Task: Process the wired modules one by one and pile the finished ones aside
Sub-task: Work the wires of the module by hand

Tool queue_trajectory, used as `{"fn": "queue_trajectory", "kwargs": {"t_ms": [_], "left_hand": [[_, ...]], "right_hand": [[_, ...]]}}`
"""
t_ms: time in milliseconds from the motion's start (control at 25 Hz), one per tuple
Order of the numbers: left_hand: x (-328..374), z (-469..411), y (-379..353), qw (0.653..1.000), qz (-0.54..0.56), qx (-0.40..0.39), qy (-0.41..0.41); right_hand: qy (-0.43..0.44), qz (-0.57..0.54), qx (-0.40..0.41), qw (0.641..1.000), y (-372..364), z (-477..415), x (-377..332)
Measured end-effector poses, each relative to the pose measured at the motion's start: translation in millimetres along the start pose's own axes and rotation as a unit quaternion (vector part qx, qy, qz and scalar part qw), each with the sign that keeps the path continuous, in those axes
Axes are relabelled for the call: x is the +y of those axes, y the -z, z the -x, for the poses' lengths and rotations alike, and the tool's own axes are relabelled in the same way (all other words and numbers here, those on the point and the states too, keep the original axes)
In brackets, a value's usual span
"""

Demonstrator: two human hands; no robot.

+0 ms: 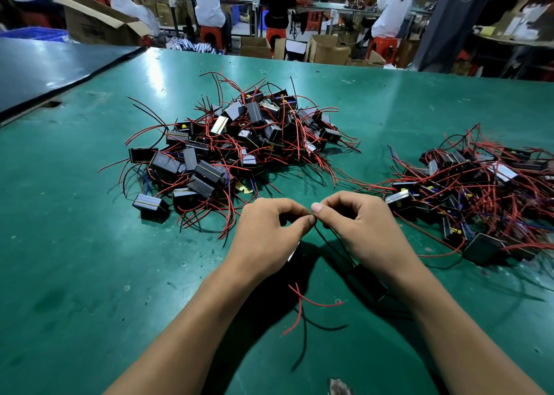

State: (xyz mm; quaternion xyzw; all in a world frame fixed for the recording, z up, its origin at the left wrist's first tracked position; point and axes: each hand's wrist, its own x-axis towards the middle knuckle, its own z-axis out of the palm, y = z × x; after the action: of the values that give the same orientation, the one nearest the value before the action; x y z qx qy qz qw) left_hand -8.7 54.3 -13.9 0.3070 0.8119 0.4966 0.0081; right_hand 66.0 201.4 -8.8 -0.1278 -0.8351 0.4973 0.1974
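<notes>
My left hand [269,229] and my right hand [356,223] meet fingertip to fingertip above the green table [90,259], both pinching the thin black wires [332,244] of one black module [367,280]. That module hangs under my right wrist and is partly hidden by it. Its red wires [302,304] trail down toward me. A large heap of black modules with red wires [239,142] lies straight ahead. A second heap of such modules [473,196] lies to the right.
A dark table [54,68] adjoins at the far left. Beyond the table's far edge stand cardboard boxes [326,50] and red stools [383,47], where several people sit with their backs to me. A scuffed patch [338,387] marks the near edge.
</notes>
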Motion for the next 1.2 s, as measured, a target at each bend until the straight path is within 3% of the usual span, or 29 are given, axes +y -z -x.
{"fn": "queue_trajectory", "kwargs": {"t_ms": [400, 840, 960, 1080, 1200], "left_hand": [[1.1, 1.9, 4.9, 0.998, -0.030, 0.012, -0.051], [1.7, 1.9, 3.9, 1.000, -0.008, 0.006, -0.029], [-0.1, -0.8, 5.5, 1.000, 0.026, -0.017, -0.002], [-0.2, -3.0, 7.2, 0.999, 0.040, -0.026, 0.009], [0.0, -2.8, 7.9, 0.999, 0.039, -0.029, 0.016]], "right_hand": [[-0.021, -0.063, -0.046, 0.997, 5.8, -0.6, 2.9], [-0.140, -0.151, -0.079, 0.975, 6.0, -3.9, 3.0], [-0.062, -0.115, -0.073, 0.989, 8.7, -2.0, 2.3], [0.009, -0.080, -0.121, 0.989, 17.7, 1.3, 4.0], [0.029, -0.022, -0.089, 0.995, 21.2, -0.6, 7.0]]}}
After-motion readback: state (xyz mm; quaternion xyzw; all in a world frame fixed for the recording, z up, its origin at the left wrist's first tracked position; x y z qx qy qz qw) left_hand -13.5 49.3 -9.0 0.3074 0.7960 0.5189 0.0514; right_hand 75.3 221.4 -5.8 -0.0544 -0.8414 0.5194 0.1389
